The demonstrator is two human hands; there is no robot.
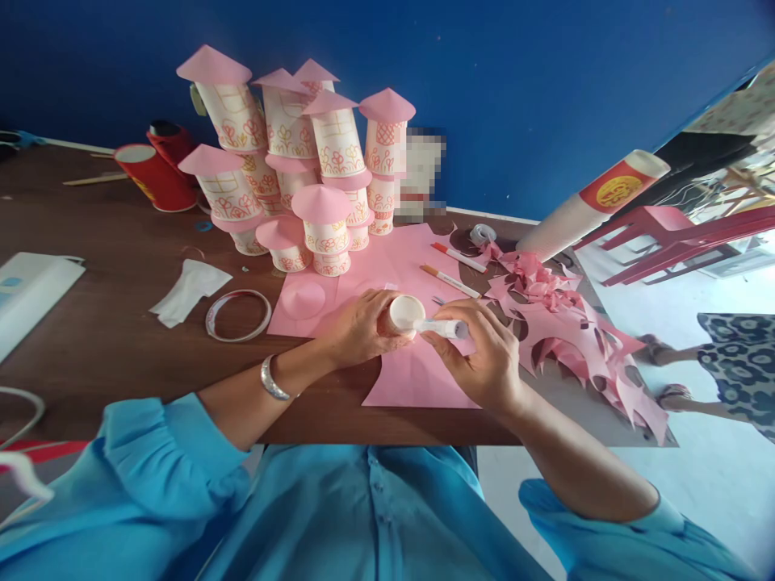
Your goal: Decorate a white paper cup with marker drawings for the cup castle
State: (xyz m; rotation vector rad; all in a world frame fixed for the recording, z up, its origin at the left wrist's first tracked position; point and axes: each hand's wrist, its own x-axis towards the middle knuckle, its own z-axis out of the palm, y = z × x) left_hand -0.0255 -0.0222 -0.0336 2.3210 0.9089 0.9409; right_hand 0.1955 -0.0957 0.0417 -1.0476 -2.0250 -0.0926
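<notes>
A paper cup is gripped in my left hand, its pale round end facing up. My right hand holds a small clear-and-white glue bottle, its narrow tip at the cup's edge. Beneath both hands spreads pink paper. A pink paper cone lies on that paper, left of my left hand. Behind my hands stands a castle of stacked paper cups with drawn flowers and pink cone roofs.
Cut pink scraps pile up at the right. Two markers lie behind my right hand. A tape roll and a crumpled tissue lie at left. Red cans and a large tube stand farther back. Another person's legs show at right.
</notes>
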